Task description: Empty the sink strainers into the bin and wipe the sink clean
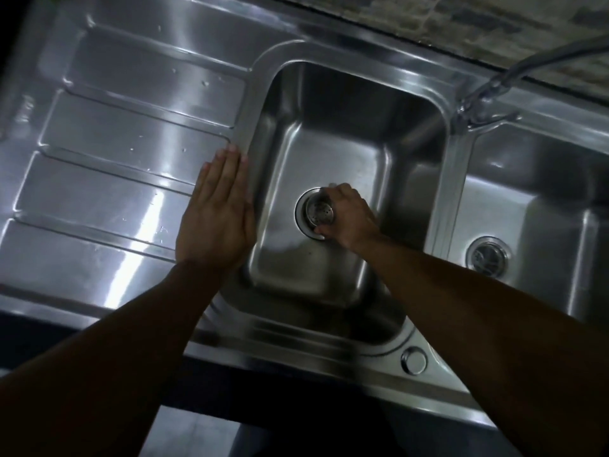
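Note:
A stainless steel double sink fills the view. In the left basin (346, 153), my right hand (346, 214) grips a perforated metal strainer (319, 212) tilted at the drain opening, fingers curled round its right side. My left hand (216, 212) rests flat, fingers straight, on the rim between the drainboard and the left basin. A second strainer (487, 257) sits in the drain of the right basin (543, 179). No bin or cloth is in view.
A ribbed drainboard (125, 153) with a few water drops lies to the left. The tap (487, 94) stands behind the divider between the basins, its spout reaching up to the right. A round metal cap (414, 360) sits on the front rim.

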Motion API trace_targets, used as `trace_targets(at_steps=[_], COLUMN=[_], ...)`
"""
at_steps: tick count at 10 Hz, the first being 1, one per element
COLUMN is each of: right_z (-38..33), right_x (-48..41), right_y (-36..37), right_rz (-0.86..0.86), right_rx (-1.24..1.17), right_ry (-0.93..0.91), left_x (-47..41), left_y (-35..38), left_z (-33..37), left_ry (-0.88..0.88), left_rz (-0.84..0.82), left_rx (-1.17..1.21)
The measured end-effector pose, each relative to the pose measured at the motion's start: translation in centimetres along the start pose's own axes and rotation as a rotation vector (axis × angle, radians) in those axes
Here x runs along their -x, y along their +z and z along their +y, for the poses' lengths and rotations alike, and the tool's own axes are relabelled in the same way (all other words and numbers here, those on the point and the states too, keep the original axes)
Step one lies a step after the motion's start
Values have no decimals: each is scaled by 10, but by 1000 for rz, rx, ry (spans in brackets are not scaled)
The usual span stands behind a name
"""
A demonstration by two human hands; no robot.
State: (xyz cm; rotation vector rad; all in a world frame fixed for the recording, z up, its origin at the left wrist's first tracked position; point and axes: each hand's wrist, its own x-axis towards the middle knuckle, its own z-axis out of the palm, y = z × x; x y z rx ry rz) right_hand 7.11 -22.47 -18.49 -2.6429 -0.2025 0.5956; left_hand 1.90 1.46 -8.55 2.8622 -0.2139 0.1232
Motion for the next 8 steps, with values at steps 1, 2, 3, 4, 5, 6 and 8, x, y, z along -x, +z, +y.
trace_targets(at_steps=[1,2,3,4,5,6,8], right_z=[2,3,7,6,3,-2,-14], right_x=[2,6,10,15,23,36,68], right_y=[6,10,12,9,2,-12,-61], right_rz=[11,33,49,59,56,83,176], right_rx=[25,14,-38,-75,-96,-122,-196], right_ry=[3,8,-4,19,23,9,-104], left_x=[-1,-1,-1,-1,-1,-1,-8], left_y=[-2,-3,-2,-1,-1,-6,-28], left_z=[2,4,4,3,2,3,21], left_ry=[-6,-7,3,1,7,2,-104], left_rz=[-19,-7,4,0,2,5,-104], left_rx=[-13,-3,-4,19,46,72,150])
